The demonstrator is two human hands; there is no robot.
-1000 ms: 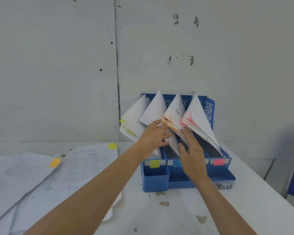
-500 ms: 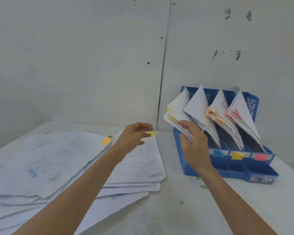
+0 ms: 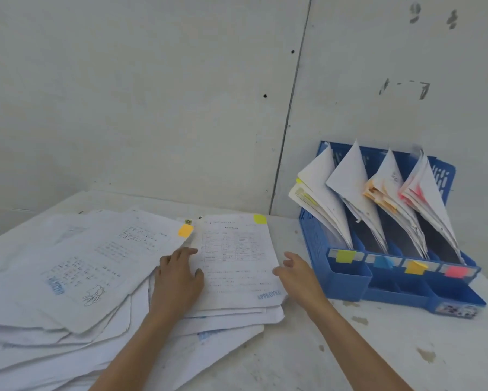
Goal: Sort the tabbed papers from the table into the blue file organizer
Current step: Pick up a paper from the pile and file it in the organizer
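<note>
left hand flat on white yellow-tabbed printed sheet | right hand at its edge | blue plastic file organizer just right

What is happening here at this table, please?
A person is sorting tabbed papers. The left hand rests flat on the loose pile of white papers on the white table, at the left edge of the top sheet with a yellow tab. The right hand is open at that sheet's right edge, not yet gripping it. The blue plastic file organizer stands to the right, and its four slots already hold papers.
</note>
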